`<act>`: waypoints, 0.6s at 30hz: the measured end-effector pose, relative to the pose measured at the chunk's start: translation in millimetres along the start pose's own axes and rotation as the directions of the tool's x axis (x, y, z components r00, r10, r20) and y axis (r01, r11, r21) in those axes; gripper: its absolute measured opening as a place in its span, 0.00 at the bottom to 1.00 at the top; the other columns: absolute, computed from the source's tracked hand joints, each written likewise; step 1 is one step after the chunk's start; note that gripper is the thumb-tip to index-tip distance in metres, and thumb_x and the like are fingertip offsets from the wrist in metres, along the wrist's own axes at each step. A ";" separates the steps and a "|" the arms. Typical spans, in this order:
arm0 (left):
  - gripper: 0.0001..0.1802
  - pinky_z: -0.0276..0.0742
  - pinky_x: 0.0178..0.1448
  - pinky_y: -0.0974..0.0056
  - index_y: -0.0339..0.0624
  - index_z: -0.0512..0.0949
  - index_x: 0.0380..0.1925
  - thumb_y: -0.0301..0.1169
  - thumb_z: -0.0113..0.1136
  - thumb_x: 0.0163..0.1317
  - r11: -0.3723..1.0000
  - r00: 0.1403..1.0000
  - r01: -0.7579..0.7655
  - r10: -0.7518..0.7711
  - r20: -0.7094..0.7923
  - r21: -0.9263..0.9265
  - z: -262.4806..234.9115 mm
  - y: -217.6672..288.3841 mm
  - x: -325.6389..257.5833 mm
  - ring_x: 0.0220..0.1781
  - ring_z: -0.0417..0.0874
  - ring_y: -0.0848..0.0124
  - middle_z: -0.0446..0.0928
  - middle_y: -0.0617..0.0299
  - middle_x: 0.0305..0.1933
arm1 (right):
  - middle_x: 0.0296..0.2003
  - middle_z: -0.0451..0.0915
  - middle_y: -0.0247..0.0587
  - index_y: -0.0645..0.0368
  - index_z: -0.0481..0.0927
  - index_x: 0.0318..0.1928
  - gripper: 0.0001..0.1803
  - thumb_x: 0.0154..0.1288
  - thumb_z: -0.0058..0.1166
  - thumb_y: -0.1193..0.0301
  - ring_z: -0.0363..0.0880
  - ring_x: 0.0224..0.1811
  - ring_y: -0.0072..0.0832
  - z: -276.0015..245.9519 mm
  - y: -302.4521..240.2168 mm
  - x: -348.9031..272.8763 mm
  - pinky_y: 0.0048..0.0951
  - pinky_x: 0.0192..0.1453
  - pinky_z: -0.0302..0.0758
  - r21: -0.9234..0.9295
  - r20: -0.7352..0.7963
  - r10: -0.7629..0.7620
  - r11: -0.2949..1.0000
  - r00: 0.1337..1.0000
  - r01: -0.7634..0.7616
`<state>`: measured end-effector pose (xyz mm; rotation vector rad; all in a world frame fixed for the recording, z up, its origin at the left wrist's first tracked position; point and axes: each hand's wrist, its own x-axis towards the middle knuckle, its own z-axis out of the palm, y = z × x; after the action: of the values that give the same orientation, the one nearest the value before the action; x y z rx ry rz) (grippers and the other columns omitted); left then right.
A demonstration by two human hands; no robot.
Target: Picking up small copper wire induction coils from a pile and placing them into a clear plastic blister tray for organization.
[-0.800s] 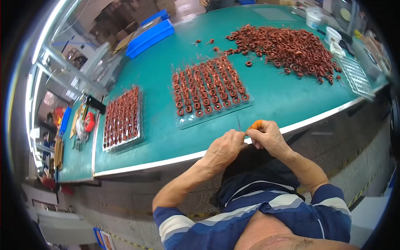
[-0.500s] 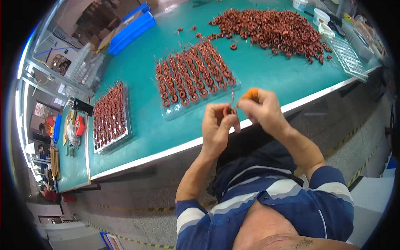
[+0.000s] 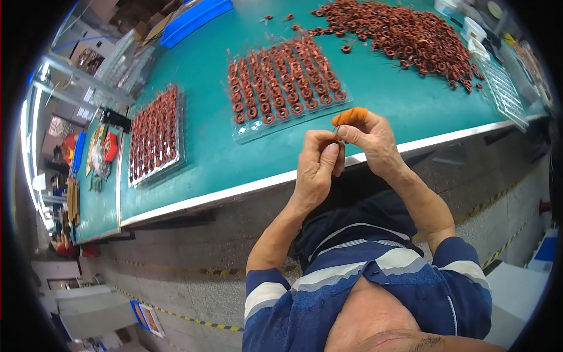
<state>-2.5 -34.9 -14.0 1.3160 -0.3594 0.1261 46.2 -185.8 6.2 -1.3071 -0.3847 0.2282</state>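
At the centre of the frame, above the white-trimmed front edge of the green tabletop [image 3: 220, 164], the two bare hands meet over one small reddish-brown ring-shaped wire coil [image 3: 338, 140]. Most of the coil is hidden by the fingers.

Left hand [image 3: 315, 161]: thumb and forefinger are drawn narrow, pinching the coil. Right hand [image 3: 376, 139]: thumb and the forefinger in an orange finger cover [image 3: 350, 117] are brought near each other beside the thin wire leads [image 3: 336, 128]. Whether they grip a lead cannot be told.

Handling notes, as a judgement:
1. Hold the ring by its body, so that the winding does not turn while the leads are handled.
2. Work a lead close to its root with light, even pressure; a sharp pull may kink it or loosen the winding.
3. Keep both wrists steady and the leads turned toward the light.

Surroundings: a clear plastic tray [image 3: 245, 136] filled with rows of like coils, leads raised, lies at upper centre, near the hands. A second filled clear tray [image 3: 181, 141] lies at left. A loose heap of reddish-brown coils [image 3: 404, 41] covers the upper right, beside a clear moulded tray with no coils visible [image 3: 503, 98].
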 end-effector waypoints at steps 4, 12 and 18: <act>0.08 0.72 0.31 0.72 0.39 0.66 0.47 0.29 0.45 0.73 0.999 0.997 0.014 -0.011 -0.078 0.038 -16.0 1.3 -6.8 0.27 0.74 0.75 0.72 0.60 0.30 | 0.37 0.80 0.35 0.65 0.76 0.52 0.19 0.67 0.57 0.64 0.76 0.38 0.18 5.3 8.7 6.8 0.20 0.41 0.71 -0.029 -0.008 0.070 0.997 0.998 -0.070; 0.04 0.71 0.38 0.74 0.38 0.76 0.39 0.26 0.56 0.67 0.923 0.876 -0.021 0.202 -0.438 0.383 -123.3 12.6 4.9 0.32 0.75 0.79 0.76 0.66 0.33 | 0.50 0.75 0.50 0.69 0.72 0.55 0.23 0.63 0.57 0.68 0.75 0.50 0.43 -132.1 9.0 105.3 0.36 0.53 0.74 -0.975 0.192 -0.555 -0.011 0.810 0.224; 0.05 0.70 0.38 0.73 0.36 0.81 0.34 0.26 0.64 0.59 0.809 0.859 0.128 0.200 -0.472 0.574 -138.6 10.6 25.4 0.33 0.74 0.80 0.79 0.66 0.31 | 0.49 0.73 0.50 0.66 0.73 0.53 0.19 0.64 0.54 0.70 0.72 0.51 0.45 -214.7 39.3 145.2 0.38 0.56 0.71 -0.966 0.225 -0.371 -0.209 0.901 0.155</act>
<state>44.0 98.0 -24.4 1.8256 0.1409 0.6614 267.0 -312.9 -55.6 -2.7870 -0.7868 -0.8224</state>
